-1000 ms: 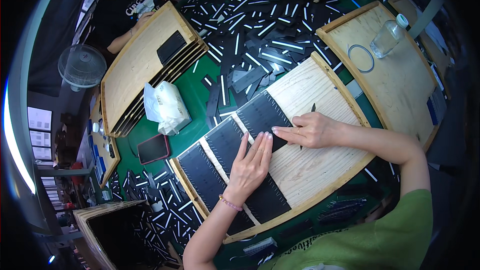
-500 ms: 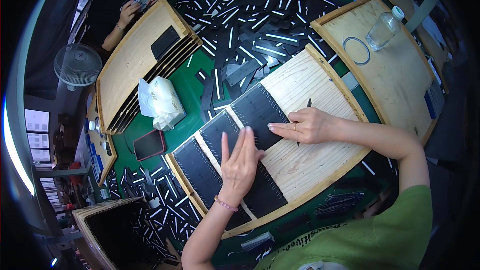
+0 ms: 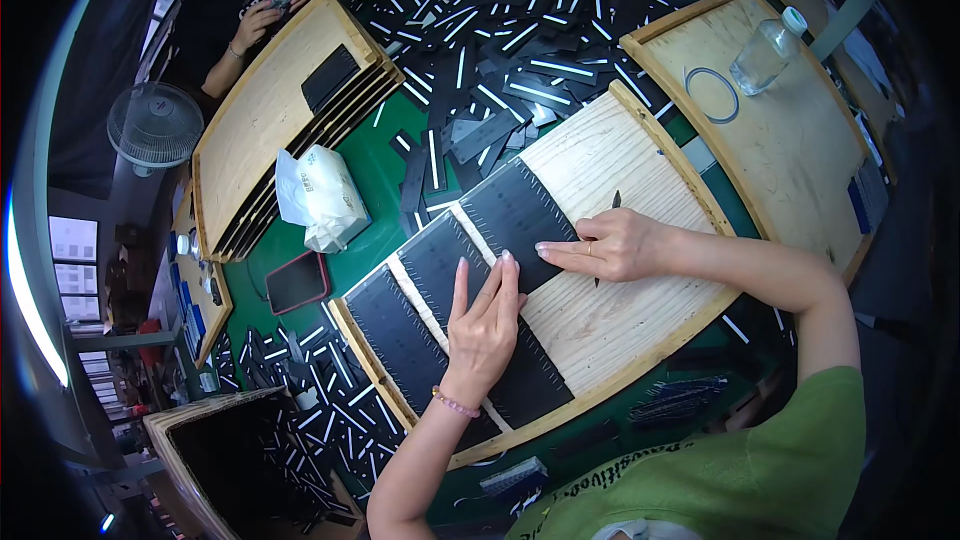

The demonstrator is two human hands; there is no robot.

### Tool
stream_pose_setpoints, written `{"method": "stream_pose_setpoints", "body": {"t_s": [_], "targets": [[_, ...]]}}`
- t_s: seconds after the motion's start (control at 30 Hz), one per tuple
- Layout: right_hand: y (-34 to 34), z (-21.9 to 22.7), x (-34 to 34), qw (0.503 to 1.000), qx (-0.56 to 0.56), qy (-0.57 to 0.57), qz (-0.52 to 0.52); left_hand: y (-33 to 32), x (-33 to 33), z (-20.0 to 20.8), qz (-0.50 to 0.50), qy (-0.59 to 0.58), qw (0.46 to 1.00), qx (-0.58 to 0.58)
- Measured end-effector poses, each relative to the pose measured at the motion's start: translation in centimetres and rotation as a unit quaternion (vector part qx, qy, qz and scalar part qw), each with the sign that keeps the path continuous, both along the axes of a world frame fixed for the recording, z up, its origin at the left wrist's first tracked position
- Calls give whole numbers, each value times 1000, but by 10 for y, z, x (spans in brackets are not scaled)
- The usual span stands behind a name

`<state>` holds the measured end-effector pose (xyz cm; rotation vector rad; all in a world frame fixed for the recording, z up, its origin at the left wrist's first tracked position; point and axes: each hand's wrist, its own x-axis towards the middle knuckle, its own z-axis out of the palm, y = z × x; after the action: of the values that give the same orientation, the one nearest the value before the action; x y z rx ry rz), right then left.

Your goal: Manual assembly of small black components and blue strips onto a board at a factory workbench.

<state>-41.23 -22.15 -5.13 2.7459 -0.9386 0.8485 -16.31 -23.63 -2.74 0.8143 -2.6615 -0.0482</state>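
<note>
Resting on black panels (image 3: 515,202), left hand (image 3: 482,342) splays, right hand (image 3: 622,244) curls round slim dark tool (image 3: 616,200).

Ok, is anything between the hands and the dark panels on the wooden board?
Nothing visible. The right hand reaches the nearest dark panel with extended fingertips; the slim pointed tool it grips sits behind them. The left hand lies directly over the panels.
</note>
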Motion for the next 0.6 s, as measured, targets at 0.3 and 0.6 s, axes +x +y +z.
{"method": "stream_pose_setpoints", "body": {"t_s": [0.3,0.6], "targets": [[-2,1,-2,1000,-10,-7,17,1,0,5,-7,-16,1000,-1],[-2,-3,-2,999,-26,-10,39,0,9,15,67,24,997,-30]]}}
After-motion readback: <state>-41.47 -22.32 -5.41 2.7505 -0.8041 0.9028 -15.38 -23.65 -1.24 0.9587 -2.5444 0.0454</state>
